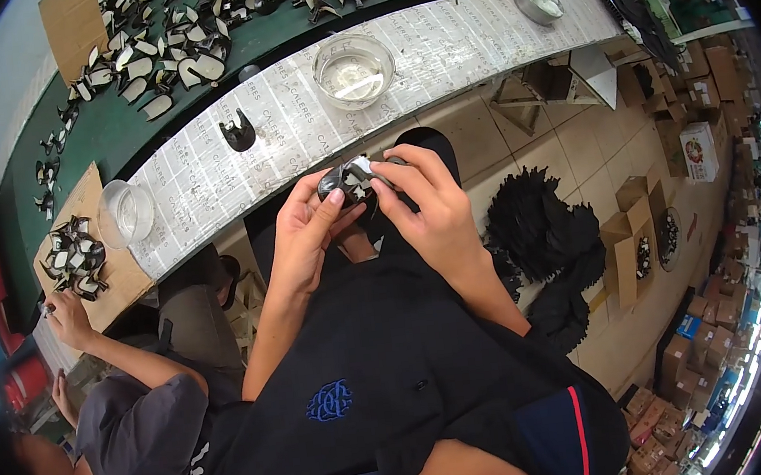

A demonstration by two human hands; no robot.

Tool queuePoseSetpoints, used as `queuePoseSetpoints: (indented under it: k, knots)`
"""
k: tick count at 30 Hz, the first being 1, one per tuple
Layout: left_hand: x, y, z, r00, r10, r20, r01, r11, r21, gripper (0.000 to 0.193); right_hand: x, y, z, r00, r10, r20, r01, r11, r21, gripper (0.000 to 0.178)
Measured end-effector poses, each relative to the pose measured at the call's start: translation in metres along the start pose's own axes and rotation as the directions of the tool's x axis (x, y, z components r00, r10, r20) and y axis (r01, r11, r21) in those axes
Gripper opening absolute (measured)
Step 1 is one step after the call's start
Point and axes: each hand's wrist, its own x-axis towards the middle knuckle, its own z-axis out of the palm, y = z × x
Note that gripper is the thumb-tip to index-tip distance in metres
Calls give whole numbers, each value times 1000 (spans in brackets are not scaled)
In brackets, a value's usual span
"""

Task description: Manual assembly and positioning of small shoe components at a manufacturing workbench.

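Close to my body, just off the bench's near edge, my left hand holds a small glossy black shoe heel piece, thumb across it. My right hand is closed at its other end, with fingertips pressed on the piece. A small white bit shows between the hands; whether it is a wad or part of the piece I cannot tell. Fingers hide much of the piece. Another glossy black heel piece rests on the paper-covered bench ahead and left. A clear bowl of liquid stands farther off.
Many black heel pieces lie heaped on the green surface behind. A clear container and more pieces are at left, beside a co-worker. A bowl of white wads stands far right. Black strips pile at my right.
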Motion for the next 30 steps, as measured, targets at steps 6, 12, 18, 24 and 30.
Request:
queuePoseSetpoints:
  k: [6,12,18,24,30]
  knots:
    - [0,2,0,1000,-21,-3,21,1000,-6,32,5,7,-5,995,-53,-85,40,990,-138,21]
    - [1,3,-9,995,-68,68,75,991,-108,39,6,8,-16,963,209,-169,-187,973,136,17]
    - [1,10,0,995,-69,73,83,973,-217,40,4,-2,-20,927,371,-53,-314,845,433,20]
    - [-1,7,-2,998,-46,52,57,974,-220,40,-1,-7,-14,945,313,93,-322,849,418,25]
    - [-1,6,-2,998,-48,33,54,974,-218,37,-4,-8,-9,974,220,44,-222,921,321,25]
